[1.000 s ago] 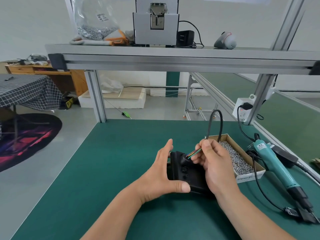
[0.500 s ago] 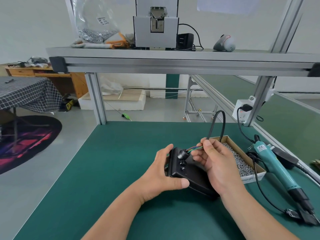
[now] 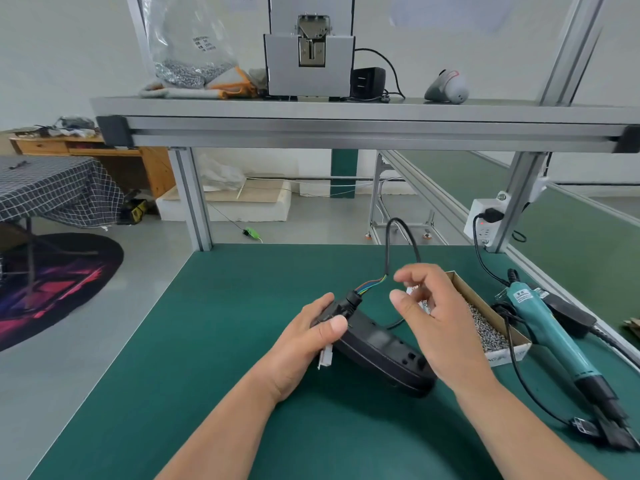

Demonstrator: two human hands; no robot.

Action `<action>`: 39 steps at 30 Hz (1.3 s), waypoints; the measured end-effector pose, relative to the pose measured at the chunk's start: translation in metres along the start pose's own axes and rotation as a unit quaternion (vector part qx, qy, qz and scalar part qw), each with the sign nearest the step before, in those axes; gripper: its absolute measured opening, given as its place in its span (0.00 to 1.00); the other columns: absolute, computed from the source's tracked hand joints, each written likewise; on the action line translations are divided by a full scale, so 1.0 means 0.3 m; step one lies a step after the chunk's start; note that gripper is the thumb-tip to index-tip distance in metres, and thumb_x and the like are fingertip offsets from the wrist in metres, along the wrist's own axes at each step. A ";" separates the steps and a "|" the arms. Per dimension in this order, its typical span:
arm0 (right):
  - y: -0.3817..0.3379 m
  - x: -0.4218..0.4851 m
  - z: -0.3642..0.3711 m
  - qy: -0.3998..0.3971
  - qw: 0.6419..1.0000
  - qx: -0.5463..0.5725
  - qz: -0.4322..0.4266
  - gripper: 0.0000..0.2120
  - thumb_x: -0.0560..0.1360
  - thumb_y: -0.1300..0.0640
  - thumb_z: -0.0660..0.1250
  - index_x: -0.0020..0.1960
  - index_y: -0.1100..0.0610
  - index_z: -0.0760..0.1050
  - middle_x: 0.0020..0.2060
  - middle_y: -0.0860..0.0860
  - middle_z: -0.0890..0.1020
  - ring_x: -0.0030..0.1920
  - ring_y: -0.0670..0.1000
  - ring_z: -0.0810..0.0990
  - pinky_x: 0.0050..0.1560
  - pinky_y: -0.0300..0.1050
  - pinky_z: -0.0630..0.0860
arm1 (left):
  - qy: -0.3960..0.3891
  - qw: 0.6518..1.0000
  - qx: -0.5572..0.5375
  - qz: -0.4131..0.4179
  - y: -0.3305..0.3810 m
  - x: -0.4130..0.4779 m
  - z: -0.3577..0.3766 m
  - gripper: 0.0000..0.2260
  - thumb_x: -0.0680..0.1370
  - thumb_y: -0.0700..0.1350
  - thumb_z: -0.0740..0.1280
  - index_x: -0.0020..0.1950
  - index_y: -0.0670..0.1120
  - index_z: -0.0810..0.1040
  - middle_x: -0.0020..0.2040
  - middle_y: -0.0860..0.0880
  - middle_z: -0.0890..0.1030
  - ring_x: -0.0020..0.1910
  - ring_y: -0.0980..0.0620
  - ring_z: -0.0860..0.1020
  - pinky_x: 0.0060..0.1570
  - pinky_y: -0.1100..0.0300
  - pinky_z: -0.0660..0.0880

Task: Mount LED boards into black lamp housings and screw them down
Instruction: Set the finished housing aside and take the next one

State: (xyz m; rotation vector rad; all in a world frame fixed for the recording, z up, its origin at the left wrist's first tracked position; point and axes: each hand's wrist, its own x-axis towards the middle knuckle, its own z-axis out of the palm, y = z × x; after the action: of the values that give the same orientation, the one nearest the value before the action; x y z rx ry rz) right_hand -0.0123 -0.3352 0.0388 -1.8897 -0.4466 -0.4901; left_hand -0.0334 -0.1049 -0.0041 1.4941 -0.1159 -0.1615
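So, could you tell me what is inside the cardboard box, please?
Small silver screws fill the cardboard box; the right hand covers its left part, so that is hidden.

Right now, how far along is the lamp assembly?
Done: the black cable's coloured wires enter the black plastic lamp housing. In hand: the left hand grips the housing; the right hand hovers beside the wires, empty. Left: no LED board shows, and the teal electric screwdriver lies untouched beside the cardboard box of screws.
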 end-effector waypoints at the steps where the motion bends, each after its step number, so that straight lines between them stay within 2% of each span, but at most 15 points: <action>1: -0.013 -0.003 -0.002 -0.008 0.998 -0.029 -0.047 0.15 0.80 0.59 0.72 0.58 0.39 0.78 0.60 0.40 0.80 0.60 0.47 0.77 0.61 0.33 0.69 | 0.009 1.000 -0.025 -0.008 0.002 0.000 0.003 0.61 0.56 0.73 0.83 0.82 0.48 0.67 0.77 0.49 0.76 0.76 0.50 0.75 0.79 0.45 0.67; 3: -0.022 -0.006 0.007 -0.035 0.989 -0.069 -0.130 0.15 0.80 0.58 0.70 0.65 0.46 0.79 0.68 0.40 0.77 0.74 0.50 0.70 0.73 0.38 0.64 | 0.022 0.998 -0.056 -0.015 0.012 0.001 0.007 0.58 0.56 0.73 0.82 0.78 0.45 0.70 0.72 0.46 0.81 0.72 0.47 0.79 0.73 0.48 0.74; 4: -0.019 -0.006 0.014 -0.055 0.984 -0.080 -0.146 0.16 0.81 0.57 0.70 0.68 0.50 0.79 0.70 0.40 0.76 0.77 0.52 0.66 0.76 0.40 0.61 | 0.021 0.998 -0.064 -0.013 0.017 0.001 0.009 0.56 0.57 0.74 0.81 0.77 0.44 0.72 0.70 0.45 0.82 0.70 0.46 0.80 0.69 0.50 0.77; 7: 0.003 -0.010 0.038 -0.100 0.976 -0.122 -0.147 0.20 0.81 0.60 0.71 0.72 0.52 0.77 0.74 0.39 0.74 0.82 0.50 0.59 0.80 0.40 0.56 | 0.010 0.995 -0.095 -0.011 0.024 0.000 0.010 0.54 0.60 0.77 0.77 0.75 0.44 0.74 0.69 0.44 0.83 0.69 0.47 0.81 0.63 0.53 0.80; 9: 0.025 -0.011 0.047 -0.110 0.971 -0.158 -0.143 0.22 0.80 0.62 0.72 0.73 0.52 0.77 0.72 0.39 0.75 0.82 0.47 0.58 0.80 0.40 0.55 | 0.006 0.994 -0.108 -0.014 0.022 0.002 0.009 0.56 0.60 0.79 0.76 0.77 0.44 0.72 0.70 0.45 0.83 0.70 0.47 0.81 0.61 0.55 0.81; 11: 0.047 -0.005 0.049 -0.105 0.968 -0.187 -0.131 0.21 0.80 0.60 0.73 0.71 0.52 0.78 0.69 0.40 0.78 0.80 0.44 0.60 0.79 0.44 0.57 | 0.002 0.994 -0.107 -0.015 0.019 0.005 0.009 0.57 0.60 0.81 0.74 0.77 0.45 0.71 0.71 0.46 0.82 0.71 0.47 0.80 0.64 0.53 0.78; 14: 0.066 0.001 0.055 -0.090 0.963 -0.223 -0.119 0.17 0.80 0.54 0.73 0.68 0.52 0.80 0.63 0.42 0.82 0.75 0.47 0.67 0.74 0.56 0.63 | 0.001 0.994 -0.105 -0.019 0.015 0.011 0.009 0.57 0.59 0.83 0.71 0.77 0.46 0.71 0.70 0.48 0.82 0.70 0.49 0.80 0.66 0.52 0.75; 18: 0.069 0.007 0.067 -0.100 0.971 -0.194 -0.093 0.17 0.77 0.49 0.71 0.65 0.50 0.83 0.57 0.42 0.83 0.67 0.50 0.74 0.68 0.60 0.68 | -0.003 0.993 -0.112 -0.027 0.016 0.013 0.011 0.58 0.58 0.84 0.70 0.77 0.48 0.70 0.70 0.51 0.83 0.70 0.51 0.81 0.64 0.55 0.76; 21: 0.069 0.009 0.073 -0.108 0.981 -0.152 -0.046 0.17 0.76 0.47 0.70 0.64 0.44 0.83 0.57 0.39 0.77 0.65 0.48 0.74 0.69 0.55 0.68 | -0.010 0.994 -0.101 -0.029 0.018 0.013 0.011 0.57 0.58 0.84 0.69 0.77 0.49 0.70 0.70 0.52 0.83 0.70 0.53 0.80 0.66 0.55 0.74; 24: 0.068 0.008 0.079 -0.110 0.987 -0.119 -0.018 0.15 0.76 0.46 0.69 0.62 0.41 0.83 0.57 0.40 0.77 0.63 0.47 0.76 0.67 0.49 0.70 | -0.011 0.995 -0.092 -0.027 0.022 0.010 0.012 0.55 0.60 0.84 0.68 0.77 0.50 0.70 0.70 0.52 0.82 0.71 0.53 0.80 0.67 0.53 0.73; 28: 0.058 0.007 0.089 -0.107 0.992 -0.070 -0.019 0.13 0.77 0.50 0.71 0.60 0.42 0.83 0.55 0.41 0.79 0.61 0.40 0.77 0.62 0.34 0.69 | -0.003 0.995 -0.095 -0.025 0.028 0.007 0.018 0.51 0.66 0.82 0.68 0.77 0.49 0.73 0.71 0.48 0.82 0.71 0.49 0.79 0.72 0.47 0.71; 32: 0.055 0.002 0.093 -0.105 0.994 -0.039 -0.009 0.18 0.78 0.61 0.74 0.59 0.39 0.82 0.53 0.37 0.80 0.61 0.40 0.78 0.60 0.29 0.68 | -0.001 0.994 -0.107 -0.023 0.029 0.008 0.023 0.47 0.70 0.79 0.68 0.76 0.46 0.74 0.71 0.45 0.82 0.72 0.45 0.79 0.74 0.43 0.70; 35: 0.051 0.001 0.091 -0.102 0.994 -0.031 -0.018 0.22 0.78 0.62 0.74 0.59 0.35 0.81 0.54 0.35 0.79 0.61 0.41 0.78 0.60 0.28 0.67 | -0.003 0.994 -0.108 -0.020 0.030 0.009 0.028 0.47 0.71 0.79 0.68 0.76 0.46 0.74 0.72 0.45 0.81 0.72 0.45 0.79 0.73 0.44 0.71; 39: 0.050 0.005 0.089 -0.108 0.993 -0.035 -0.031 0.22 0.78 0.61 0.75 0.60 0.34 0.80 0.55 0.35 0.79 0.61 0.42 0.78 0.60 0.28 0.67 | -0.010 0.994 -0.111 -0.018 0.032 0.010 0.029 0.47 0.71 0.79 0.67 0.77 0.45 0.73 0.72 0.44 0.81 0.72 0.44 0.79 0.74 0.43 0.70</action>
State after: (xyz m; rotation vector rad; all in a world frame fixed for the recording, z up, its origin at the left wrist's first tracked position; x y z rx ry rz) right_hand 0.0002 -0.3153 0.0191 -2.0110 -0.6383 -0.3474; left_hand -0.0316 -0.1133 0.0059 1.2739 -0.0836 -0.2112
